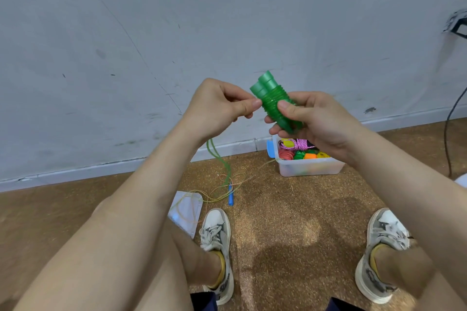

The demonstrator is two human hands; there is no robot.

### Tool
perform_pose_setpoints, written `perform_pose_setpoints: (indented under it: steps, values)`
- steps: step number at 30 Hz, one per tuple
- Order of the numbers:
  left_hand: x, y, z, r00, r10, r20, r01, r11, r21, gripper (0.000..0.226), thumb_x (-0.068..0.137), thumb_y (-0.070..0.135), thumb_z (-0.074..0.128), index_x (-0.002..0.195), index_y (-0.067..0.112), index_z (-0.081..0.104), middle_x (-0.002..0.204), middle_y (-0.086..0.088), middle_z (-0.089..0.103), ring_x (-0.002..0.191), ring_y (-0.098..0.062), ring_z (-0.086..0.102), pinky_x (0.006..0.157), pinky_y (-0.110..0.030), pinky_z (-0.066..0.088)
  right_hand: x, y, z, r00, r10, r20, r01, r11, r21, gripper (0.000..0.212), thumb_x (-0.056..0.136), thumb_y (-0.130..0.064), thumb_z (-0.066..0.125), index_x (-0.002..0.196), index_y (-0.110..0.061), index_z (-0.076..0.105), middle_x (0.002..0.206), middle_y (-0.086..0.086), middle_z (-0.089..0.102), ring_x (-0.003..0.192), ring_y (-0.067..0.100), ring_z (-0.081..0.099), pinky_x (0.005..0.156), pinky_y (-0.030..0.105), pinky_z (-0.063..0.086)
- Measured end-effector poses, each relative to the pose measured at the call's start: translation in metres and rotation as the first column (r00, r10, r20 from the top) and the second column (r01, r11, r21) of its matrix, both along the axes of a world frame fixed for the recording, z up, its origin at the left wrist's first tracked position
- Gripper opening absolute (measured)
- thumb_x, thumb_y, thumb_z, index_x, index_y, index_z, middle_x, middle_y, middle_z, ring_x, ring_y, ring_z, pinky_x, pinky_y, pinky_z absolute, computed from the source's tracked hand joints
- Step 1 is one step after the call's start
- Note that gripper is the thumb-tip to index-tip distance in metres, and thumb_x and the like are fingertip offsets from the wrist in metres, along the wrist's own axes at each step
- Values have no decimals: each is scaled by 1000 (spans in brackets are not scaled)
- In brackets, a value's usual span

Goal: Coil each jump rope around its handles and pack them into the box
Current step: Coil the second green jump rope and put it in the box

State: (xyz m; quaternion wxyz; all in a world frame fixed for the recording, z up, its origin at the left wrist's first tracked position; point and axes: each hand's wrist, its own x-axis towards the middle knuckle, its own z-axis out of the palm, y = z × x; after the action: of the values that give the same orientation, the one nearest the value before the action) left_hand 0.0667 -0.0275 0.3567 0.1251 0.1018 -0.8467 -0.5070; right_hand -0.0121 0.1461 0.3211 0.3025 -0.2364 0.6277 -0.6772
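Observation:
My right hand (313,121) grips a pair of green jump-rope handles (265,84) held side by side, with green rope wound in tight turns around them (274,105). My left hand (222,102) pinches the green rope right beside the coil. The loose green rope (219,159) hangs from below that hand to the floor. A clear plastic box (310,168) stands on the floor by the wall, holding several coiled ropes in pink, red, green, orange and yellow.
On the cork-coloured floor lies a thin multicoloured rope (214,195) with a blue handle (230,195), tangled near the green one. A clear lid (185,212) lies by my left shoe (217,247). My right shoe (381,252) is opposite. A black cable (447,139) runs down the wall.

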Motion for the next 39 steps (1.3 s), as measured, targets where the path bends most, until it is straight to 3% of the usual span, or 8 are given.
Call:
perform_pose_setpoints:
  steps: [8, 14, 17, 20, 23, 28, 35, 39]
  values:
    - [-5, 7, -3, 992, 115, -45, -100, 962, 255, 6, 80, 9, 73, 75, 8, 70, 55, 1, 60, 45, -6, 41, 47, -17, 34, -1, 1, 2, 998, 32, 63, -25, 994, -104, 20, 92, -17, 54, 105, -7, 65, 90, 11, 71, 69, 18, 67, 66, 25, 56]
    - [-2, 8, -6, 952, -292, -93, 295, 792, 535, 26, 80, 29, 62, 99, 12, 70, 60, -2, 44, 48, -7, 25, 47, -18, 18, -1, 6, 1, 780, 433, 452, -267, 883, -385, 37, 79, -33, 65, 100, -4, 72, 84, 11, 68, 66, 17, 67, 64, 22, 57]
    - [-3, 13, -5, 957, -272, -103, 280, 766, 579, 35, 68, 39, 68, 88, 10, 71, 53, -1, 36, 46, -8, 22, 43, -16, 17, 2, 4, 0, 745, 476, 468, -322, 870, -373, 43, 79, -38, 63, 101, -2, 72, 85, 12, 71, 72, 22, 70, 69, 28, 58]
    - [-5, 14, -4, 992, -81, -100, 120, 862, 492, 16, 74, 27, 72, 69, 12, 70, 48, 3, 39, 41, -7, 27, 41, -18, 18, 2, 2, 5, 906, 284, 315, -256, 958, -128, 45, 85, -47, 57, 114, -14, 67, 107, 10, 71, 98, 24, 69, 85, 40, 55]
    - [-7, 19, -7, 996, 58, -67, -23, 902, 432, 17, 83, 21, 72, 71, 9, 71, 49, 0, 43, 39, -7, 31, 40, -17, 23, 4, -1, 7, 991, 44, -124, -34, 996, 77, 42, 80, -38, 74, 116, -21, 61, 104, 7, 72, 95, 19, 69, 86, 44, 55]
    - [-10, 21, -9, 998, 0, 64, -22, 942, 335, 30, 86, 28, 69, 70, 3, 64, 54, -1, 47, 46, -11, 31, 45, -22, 20, 8, -1, 1, 449, 62, -891, 423, 864, 274, 29, 92, -36, 59, 110, -14, 58, 66, -8, 50, 64, 23, 50, 58, 35, 35]
    - [-7, 17, -4, 993, 109, -34, -105, 988, 113, 22, 84, 26, 72, 79, 5, 75, 51, 4, 55, 46, -3, 44, 54, -21, 36, 9, -4, -4, 282, 141, -949, 565, 775, 284, 28, 96, -33, 51, 111, -9, 55, 72, 2, 49, 69, 35, 53, 57, 34, 26]
    - [-6, 18, -6, 985, 165, -58, -143, 951, 275, 10, 81, 18, 74, 78, 8, 74, 58, 0, 63, 50, -10, 44, 50, -19, 39, 4, -4, -4, 436, -49, -899, 541, 813, 218, 23, 94, -33, 55, 103, -12, 60, 65, -3, 50, 66, 28, 50, 58, 36, 33]
